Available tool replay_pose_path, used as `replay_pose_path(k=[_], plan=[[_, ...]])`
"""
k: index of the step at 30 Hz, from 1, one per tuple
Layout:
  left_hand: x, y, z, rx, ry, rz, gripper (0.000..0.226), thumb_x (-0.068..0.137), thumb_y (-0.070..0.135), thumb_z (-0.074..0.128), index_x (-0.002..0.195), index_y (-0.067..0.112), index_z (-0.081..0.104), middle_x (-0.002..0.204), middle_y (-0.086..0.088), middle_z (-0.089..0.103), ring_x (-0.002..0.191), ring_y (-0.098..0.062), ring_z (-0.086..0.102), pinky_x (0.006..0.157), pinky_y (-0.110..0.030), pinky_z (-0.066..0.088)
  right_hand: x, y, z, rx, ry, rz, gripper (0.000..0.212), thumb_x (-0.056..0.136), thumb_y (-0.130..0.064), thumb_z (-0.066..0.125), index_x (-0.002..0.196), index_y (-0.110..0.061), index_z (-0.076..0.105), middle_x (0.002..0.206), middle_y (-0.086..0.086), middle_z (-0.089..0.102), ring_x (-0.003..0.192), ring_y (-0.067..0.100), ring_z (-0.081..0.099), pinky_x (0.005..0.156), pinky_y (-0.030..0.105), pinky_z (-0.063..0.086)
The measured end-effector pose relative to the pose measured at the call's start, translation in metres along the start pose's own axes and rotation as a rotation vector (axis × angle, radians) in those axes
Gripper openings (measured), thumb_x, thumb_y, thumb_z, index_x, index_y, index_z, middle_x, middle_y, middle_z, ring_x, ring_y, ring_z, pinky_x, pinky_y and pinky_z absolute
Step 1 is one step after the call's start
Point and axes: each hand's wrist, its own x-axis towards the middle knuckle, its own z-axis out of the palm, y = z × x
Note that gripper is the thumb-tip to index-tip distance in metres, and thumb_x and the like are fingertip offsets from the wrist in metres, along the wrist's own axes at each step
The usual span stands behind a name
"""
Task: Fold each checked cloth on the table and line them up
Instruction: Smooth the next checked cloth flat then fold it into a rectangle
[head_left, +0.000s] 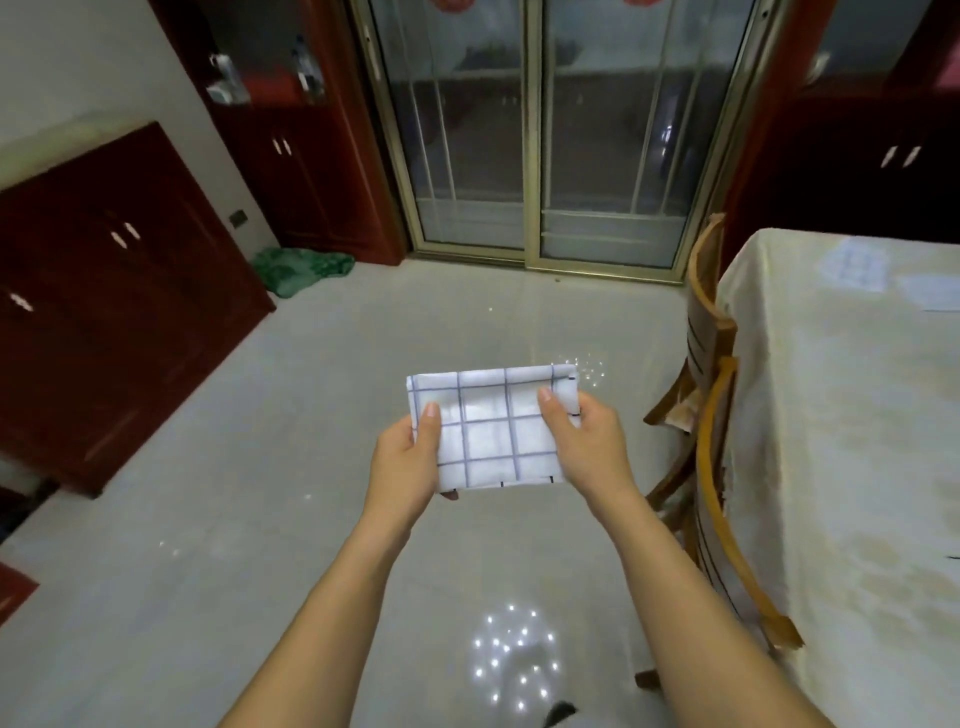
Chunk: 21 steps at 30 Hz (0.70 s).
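L hand (408, 457) & R hand (584, 441) pinch folded checked cloth (493, 428) edges, thumbs on top.

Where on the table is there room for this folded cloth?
The table is bare through its middle and near part, between the chairs on its left edge and the picture's right edge. The far end is taken by a checked cloth and a second pale cloth beside it. Left hand and right hand grip the folded cloth over the floor.
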Motion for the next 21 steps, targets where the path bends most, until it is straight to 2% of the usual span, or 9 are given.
replay_pose_path(k=[2, 4, 7, 10, 12, 14, 18, 21], plan=[[0.022, -0.002, 0.016, 0.02, -0.022, 0.002, 0.049, 0.107, 0.035, 0.045, 0.088, -0.006, 0.063, 0.069, -0.025, 0.067, 0.047, -0.019, 0.062, 0.04, -0.028, 0.047, 0.021, 0.011, -0.008, -0.021, 0.005, 0.011, 0.029, 0.097, -0.034, 0.061, 0.075, -0.015, 0.066, 0.072, 0.001, 0.07, 0.07, 0.007, 0.064, 0.065, 0.026, 0.049], [0.045, -0.003, 0.032, 0.041, -0.054, 0.004, 0.052, 0.107, 0.036, 0.044, 0.081, -0.005, 0.061, 0.06, -0.021, 0.064, 0.043, -0.021, 0.058, 0.038, -0.025, 0.043, 0.042, 0.019, -0.014, -0.034, 0.018, 0.017, 0.031, 0.097, -0.033, 0.061, 0.074, -0.012, 0.065, 0.076, 0.012, 0.069, 0.069, 0.011, 0.062, 0.063, 0.027, 0.048], [0.081, 0.001, 0.053, 0.028, -0.121, 0.0, 0.05, 0.108, 0.037, 0.042, 0.082, -0.001, 0.061, 0.057, -0.017, 0.065, 0.041, -0.023, 0.058, 0.038, -0.025, 0.041, 0.075, 0.024, -0.017, -0.036, 0.052, 0.051, 0.028, 0.098, -0.031, 0.06, 0.073, -0.018, 0.065, 0.073, 0.008, 0.069, 0.068, 0.009, 0.063, 0.06, 0.022, 0.048], [0.127, 0.009, 0.076, 0.0, -0.188, 0.012, 0.051, 0.107, 0.041, 0.04, 0.084, 0.002, 0.063, 0.054, -0.014, 0.063, 0.039, -0.023, 0.057, 0.037, -0.025, 0.038, 0.115, 0.031, -0.02, -0.075, 0.106, 0.054, 0.03, 0.098, -0.033, 0.059, 0.076, -0.015, 0.065, 0.07, 0.005, 0.068, 0.068, 0.015, 0.064, 0.061, 0.028, 0.049], [0.162, 0.014, 0.091, -0.015, -0.205, 0.011, 0.055, 0.107, 0.041, 0.04, 0.081, -0.002, 0.061, 0.051, -0.01, 0.057, 0.036, -0.021, 0.052, 0.036, -0.024, 0.036, 0.147, 0.034, -0.022, -0.115, 0.147, 0.05, 0.034, 0.098, -0.036, 0.058, 0.074, -0.012, 0.062, 0.067, 0.007, 0.064, 0.065, 0.021, 0.061, 0.061, 0.034, 0.049], [0.202, 0.022, 0.105, -0.019, -0.234, 0.035, 0.06, 0.107, 0.042, 0.04, 0.081, -0.011, 0.054, 0.05, -0.012, 0.051, 0.035, -0.02, 0.047, 0.036, -0.023, 0.034, 0.18, 0.027, -0.02, -0.147, 0.199, 0.028, 0.037, 0.098, -0.037, 0.057, 0.075, -0.009, 0.062, 0.068, 0.009, 0.064, 0.067, 0.027, 0.061, 0.063, 0.034, 0.048], [0.282, 0.056, 0.125, -0.035, -0.311, 0.086, 0.06, 0.107, 0.043, 0.04, 0.082, -0.011, 0.054, 0.058, -0.015, 0.047, 0.04, -0.019, 0.045, 0.035, -0.024, 0.035, 0.244, 0.0, -0.011, -0.193, 0.295, 0.029, 0.027, 0.099, -0.036, 0.056, 0.087, -0.017, 0.071, 0.081, -0.001, 0.074, 0.08, 0.012, 0.069, 0.074, 0.035, 0.055], [0.336, 0.077, 0.133, -0.096, -0.375, 0.11, 0.056, 0.105, 0.045, 0.045, 0.078, -0.003, 0.057, 0.06, -0.014, 0.052, 0.044, -0.016, 0.05, 0.037, -0.022, 0.038, 0.293, -0.015, 0.001, -0.202, 0.378, 0.005, 0.027, 0.099, -0.036, 0.056, 0.087, -0.016, 0.071, 0.083, 0.001, 0.074, 0.081, 0.014, 0.07, 0.076, 0.039, 0.056]])
